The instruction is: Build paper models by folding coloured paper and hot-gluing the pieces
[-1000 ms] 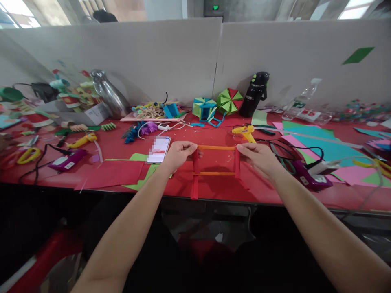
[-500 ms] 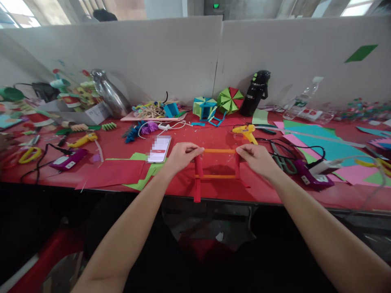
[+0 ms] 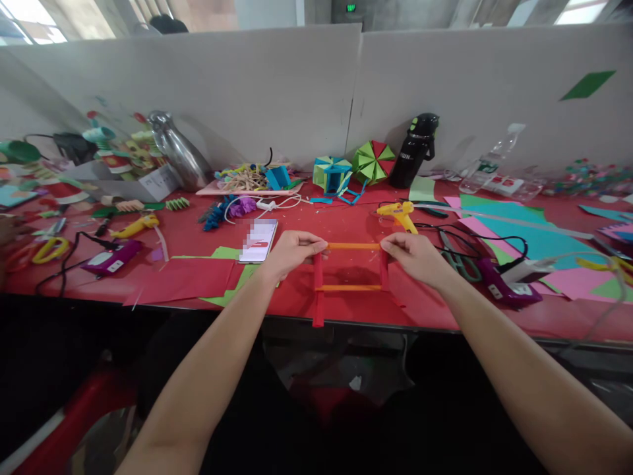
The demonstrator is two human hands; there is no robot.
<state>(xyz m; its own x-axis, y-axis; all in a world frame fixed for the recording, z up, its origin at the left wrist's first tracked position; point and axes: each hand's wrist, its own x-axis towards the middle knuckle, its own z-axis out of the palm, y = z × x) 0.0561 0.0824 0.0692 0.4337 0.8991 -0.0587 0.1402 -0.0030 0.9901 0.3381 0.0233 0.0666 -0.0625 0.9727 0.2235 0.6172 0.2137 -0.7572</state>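
Between my hands is a small frame (image 3: 319,298) with red side strips and two orange crossbars, upright over the front of the red table. My left hand (image 3: 299,253) pinches its upper left corner, thumb and fingers pressed together where the upper orange bar meets the red strip. At the upper right corner my right hand (image 3: 410,256) pinches the frame the same way. The lower orange bar (image 3: 352,287) joins the two red sides further down. The fingers hide both upper corners. The left red strip reaches down to the table's front edge.
A phone (image 3: 258,241) and red paper (image 3: 190,280) lie left of my hands. Behind are a yellow glue gun (image 3: 399,213), a black bottle (image 3: 414,152) and folded paper shapes (image 3: 373,162). Scissors (image 3: 459,260) and a purple box with cables (image 3: 509,284) sit to the right.
Both hands keep their pinch on the frame. The frame and hands have shifted very slightly to the left; nothing has been let go.
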